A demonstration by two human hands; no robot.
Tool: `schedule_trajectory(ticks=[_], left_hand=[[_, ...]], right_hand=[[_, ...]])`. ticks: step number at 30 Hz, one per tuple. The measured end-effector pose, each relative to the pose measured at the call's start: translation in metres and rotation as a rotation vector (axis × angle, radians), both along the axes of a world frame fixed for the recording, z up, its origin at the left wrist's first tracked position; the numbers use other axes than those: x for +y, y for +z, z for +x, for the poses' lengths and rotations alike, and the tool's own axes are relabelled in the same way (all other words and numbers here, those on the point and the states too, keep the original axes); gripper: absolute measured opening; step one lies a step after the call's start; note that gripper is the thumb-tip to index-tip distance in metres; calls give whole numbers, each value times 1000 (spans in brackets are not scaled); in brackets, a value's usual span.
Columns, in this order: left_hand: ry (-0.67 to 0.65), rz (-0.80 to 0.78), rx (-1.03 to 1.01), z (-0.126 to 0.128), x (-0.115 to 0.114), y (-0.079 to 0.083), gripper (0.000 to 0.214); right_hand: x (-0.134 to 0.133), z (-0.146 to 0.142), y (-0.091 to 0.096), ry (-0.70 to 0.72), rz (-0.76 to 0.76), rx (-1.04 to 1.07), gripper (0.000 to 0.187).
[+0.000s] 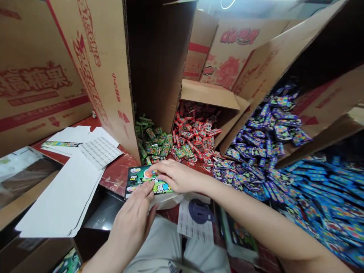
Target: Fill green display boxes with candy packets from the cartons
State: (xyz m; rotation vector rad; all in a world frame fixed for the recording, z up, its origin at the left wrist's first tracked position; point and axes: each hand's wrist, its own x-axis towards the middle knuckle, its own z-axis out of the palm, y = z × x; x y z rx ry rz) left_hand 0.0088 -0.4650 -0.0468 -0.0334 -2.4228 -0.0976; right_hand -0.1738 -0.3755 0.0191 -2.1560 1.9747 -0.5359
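A flat green and black printed candy box (135, 176) lies at the near edge of the red table. Across its near side rest the outstretched fingers of my left hand (133, 214), with the thumb lower down. My right hand (174, 175) is on top of the box, its fingers curled in and thumb close to the forefinger; anything between them is hidden. Just behind the box are green candy packets (155, 146) and red candy packets (196, 132) in loose heaps.
Purple packets (256, 142) and blue packets (315, 189) spill out on the right. Tall cardboard cartons (113, 76) stand behind. White flat card blanks (62, 193) and a label sheet (101, 148) lie left. Another label sheet (196, 227) with a dark tape roll (200, 211) is near my lap.
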Motion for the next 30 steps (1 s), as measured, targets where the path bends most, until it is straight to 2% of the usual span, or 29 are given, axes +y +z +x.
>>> schedule_trajectory(ticks=[4,9,13,20,24,30], left_hand=[[3,-7,-13,0,0,1,19],[2,-15,-7,2,0,0,24],[-4,4,4,1,0,0,22],[-4,31,-17,1,0,-1,22],[6,14,-17,2,0,-1,27],[4,16,-11,0,0,1,24]], right_hand=[[5,-6,2,25,-104,64,34],[12,-17,31,-151,-290,9,29],[15,-15,45,-102,-260,-64,25],[13,0,28,-80,-134,-184,24],[7,3,14,-74,-116,-213,25],[-1,0,0,-96,27,-79,28]])
